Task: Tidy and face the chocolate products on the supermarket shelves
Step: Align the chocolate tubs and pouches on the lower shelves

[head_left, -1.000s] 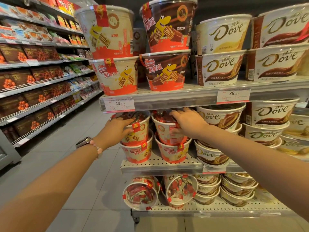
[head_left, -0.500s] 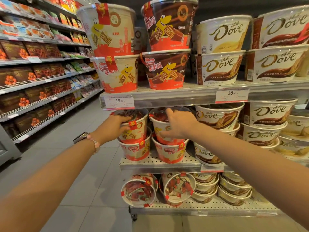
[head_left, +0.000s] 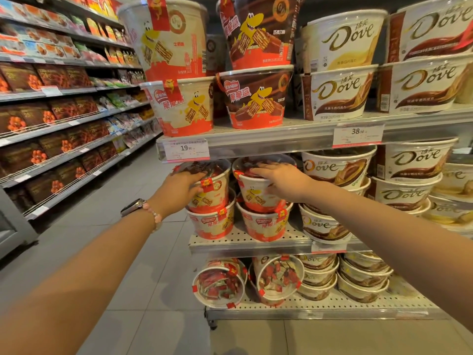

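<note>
On the middle shelf (head_left: 245, 243) two stacks of red-and-cream wafer chocolate tubs stand side by side. My left hand (head_left: 179, 189) grips the rim of the upper left tub (head_left: 216, 194), fingers over its lid and thumb on its side. My right hand (head_left: 280, 180) rests on the clear lid of the upper right tub (head_left: 256, 197) with fingers stretched flat across it. That tub's yellow mascot faces front. The lower tubs (head_left: 215, 224) (head_left: 266, 225) stand upright beneath them. A watch and a bead bracelet sit on my left wrist.
Dove tubs (head_left: 337, 167) crowd the shelf just right of my right hand. Larger wafer buckets (head_left: 184, 108) stand on the shelf above, behind a 19.90 price tag (head_left: 186, 149). Two tubs (head_left: 220, 283) lie on their sides on the bottom shelf. The aisle floor (head_left: 122, 201) runs to the left.
Both hands have slid up from the sides of the upper tubs onto their lids. The right tub's mascot now shows at the front.
</note>
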Demonstrator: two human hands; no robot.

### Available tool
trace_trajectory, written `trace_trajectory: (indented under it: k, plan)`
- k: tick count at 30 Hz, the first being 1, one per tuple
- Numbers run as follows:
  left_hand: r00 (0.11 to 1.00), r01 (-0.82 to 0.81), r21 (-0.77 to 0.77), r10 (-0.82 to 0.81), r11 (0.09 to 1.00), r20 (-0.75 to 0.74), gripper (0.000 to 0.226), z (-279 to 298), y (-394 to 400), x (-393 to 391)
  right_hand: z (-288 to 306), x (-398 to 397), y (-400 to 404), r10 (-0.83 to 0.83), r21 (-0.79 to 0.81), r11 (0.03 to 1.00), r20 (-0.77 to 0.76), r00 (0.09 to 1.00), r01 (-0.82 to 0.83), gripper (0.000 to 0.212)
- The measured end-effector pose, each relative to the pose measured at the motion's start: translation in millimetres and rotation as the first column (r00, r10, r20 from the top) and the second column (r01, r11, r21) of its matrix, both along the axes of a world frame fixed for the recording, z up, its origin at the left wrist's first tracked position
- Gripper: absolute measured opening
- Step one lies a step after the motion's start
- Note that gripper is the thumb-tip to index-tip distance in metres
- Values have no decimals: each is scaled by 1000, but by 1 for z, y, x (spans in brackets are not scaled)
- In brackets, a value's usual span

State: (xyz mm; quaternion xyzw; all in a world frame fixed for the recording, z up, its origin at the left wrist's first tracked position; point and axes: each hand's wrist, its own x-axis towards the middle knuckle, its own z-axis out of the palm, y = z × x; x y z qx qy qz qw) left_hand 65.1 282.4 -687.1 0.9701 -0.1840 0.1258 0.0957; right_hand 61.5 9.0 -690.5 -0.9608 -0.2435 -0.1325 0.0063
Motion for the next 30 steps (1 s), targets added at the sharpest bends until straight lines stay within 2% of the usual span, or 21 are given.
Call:
trace_trajectory:
  k: [2, 5, 8, 11, 15, 18, 22, 27, 30]
  plan:
    - [995, -54, 94, 46, 994, 85, 40, 2, -4, -5, 0, 2, -1, -13, 0, 1000, -18, 1000, 13, 65]
    - [986, -57, 174, 28, 983, 165, 34, 8, -10, -11, 3, -2, 1, -40, -13, 999, -40, 998, 39, 65]
    - [989, -54, 131, 36, 990, 141, 31, 15, -16, -18, 5, -15, 4, -40, 10, 999, -7, 999, 40, 65]
    - [986, -6, 97, -10, 995, 164, 34, 19, -29, -28, 4, -42, -4, 17, 135, 990, 84, 996, -28, 65]
    - [968, 78, 1, -76, 997, 237, 34, 33, -60, -44, 7, -79, -41, 41, 248, 963, 257, 966, -107, 47]
    - [960, 149, -46, -134, 988, 245, 36, 33, -98, -55, 11, -98, -85, -54, 305, 952, 271, 961, -33, 38]
    - [945, 244, -26, -231, 970, 230, 33, 25, -143, -68, 12, -114, -150, -187, 312, 946, 295, 937, 90, 25]
    - [928, 327, -117, -295, 938, 229, 43, 17, -190, -70, 3, -122, -210, -369, 350, 904, 354, 859, 244, 32]
    - [899, 368, -35, -346, 929, 268, 49, 3, -217, -65, -7, -121, -243, -455, 373, 874, 401, 795, 312, 38]
